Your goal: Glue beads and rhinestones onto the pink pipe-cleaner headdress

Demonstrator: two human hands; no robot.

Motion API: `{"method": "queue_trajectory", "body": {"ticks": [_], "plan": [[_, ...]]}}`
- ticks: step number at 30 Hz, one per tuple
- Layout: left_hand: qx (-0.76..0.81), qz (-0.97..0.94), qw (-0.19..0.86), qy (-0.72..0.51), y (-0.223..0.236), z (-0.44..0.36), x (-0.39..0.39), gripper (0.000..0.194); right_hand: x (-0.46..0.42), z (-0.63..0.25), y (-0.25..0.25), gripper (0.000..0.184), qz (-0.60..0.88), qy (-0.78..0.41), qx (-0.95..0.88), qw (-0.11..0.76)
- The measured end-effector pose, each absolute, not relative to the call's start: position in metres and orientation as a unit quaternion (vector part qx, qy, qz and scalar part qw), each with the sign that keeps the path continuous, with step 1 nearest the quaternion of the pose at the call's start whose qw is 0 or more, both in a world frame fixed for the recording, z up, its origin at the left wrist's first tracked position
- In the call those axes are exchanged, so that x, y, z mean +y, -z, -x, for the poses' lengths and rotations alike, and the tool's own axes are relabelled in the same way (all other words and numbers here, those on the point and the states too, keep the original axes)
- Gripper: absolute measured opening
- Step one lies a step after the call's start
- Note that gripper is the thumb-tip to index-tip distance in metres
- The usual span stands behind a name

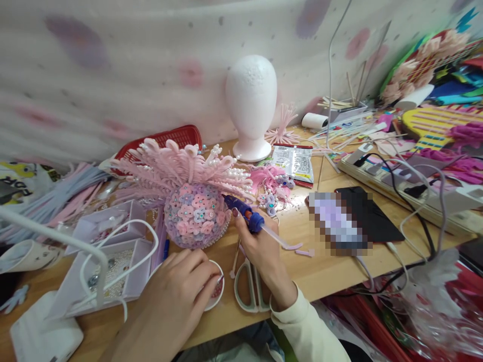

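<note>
My right hand (260, 246) is closed around a small blue glue gun (255, 222), and a clear glue stick (275, 234) trails from its rear. Its dark nozzle is close to the right side of a headpiece (196, 215), a dome of pink and lilac flowers with teal gems and a fan of pink fuzzy loops and pearls above. My left hand (177, 291) is over a small white cup (221, 296) holding reddish beads, fingertips drawn together at its inside. What those fingers pinch, if anything, is hidden. Grey-handled scissors (239, 297) lie below my right wrist.
A white foam head (252, 100) stands behind. White trays (138, 269) of beads and a white lamp arm (88, 241) are at left. A silver packet (296, 163), phones (377, 213) and a power strip (396, 193) with trailing cables lie right.
</note>
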State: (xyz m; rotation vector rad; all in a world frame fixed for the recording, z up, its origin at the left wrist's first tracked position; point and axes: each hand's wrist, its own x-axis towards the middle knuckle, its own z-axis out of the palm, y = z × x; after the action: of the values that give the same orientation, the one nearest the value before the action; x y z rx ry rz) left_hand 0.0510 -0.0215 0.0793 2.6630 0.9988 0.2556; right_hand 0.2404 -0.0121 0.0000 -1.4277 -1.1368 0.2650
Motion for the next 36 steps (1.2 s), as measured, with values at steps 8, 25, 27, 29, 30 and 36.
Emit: {"method": "queue_trajectory", "body": {"ticks": [8, 25, 27, 29, 30, 36], "plan": [[0.34, -0.927, 0.139, -0.077, -0.08, -0.049, -0.02, 0.031, -0.012, -0.241, -0.002, 0.034, 0.627, -0.126, -0.488, 0.594], [0.337, -0.93, 0.139, -0.051, -0.078, -0.046, -0.024, 0.029, -0.017, -0.239, -0.003, 0.034, 0.619, -0.154, -0.496, 0.588], [0.338, -0.93, 0.137, -0.051, -0.079, -0.046, -0.026, 0.028, -0.017, -0.239, -0.003, 0.033, 0.616, -0.16, -0.496, 0.59], [0.352, -0.925, 0.134, -0.056, -0.081, -0.047, -0.028, 0.029, -0.018, -0.24, -0.002, 0.032, 0.615, -0.168, -0.485, 0.599], [0.357, -0.923, 0.134, -0.059, -0.082, -0.048, -0.029, 0.029, -0.018, -0.241, -0.001, 0.031, 0.616, -0.17, -0.477, 0.603], [0.346, -0.928, 0.126, -0.065, -0.082, -0.047, -0.03, 0.03, -0.017, -0.242, 0.001, 0.032, 0.622, -0.165, -0.471, 0.603]]}}
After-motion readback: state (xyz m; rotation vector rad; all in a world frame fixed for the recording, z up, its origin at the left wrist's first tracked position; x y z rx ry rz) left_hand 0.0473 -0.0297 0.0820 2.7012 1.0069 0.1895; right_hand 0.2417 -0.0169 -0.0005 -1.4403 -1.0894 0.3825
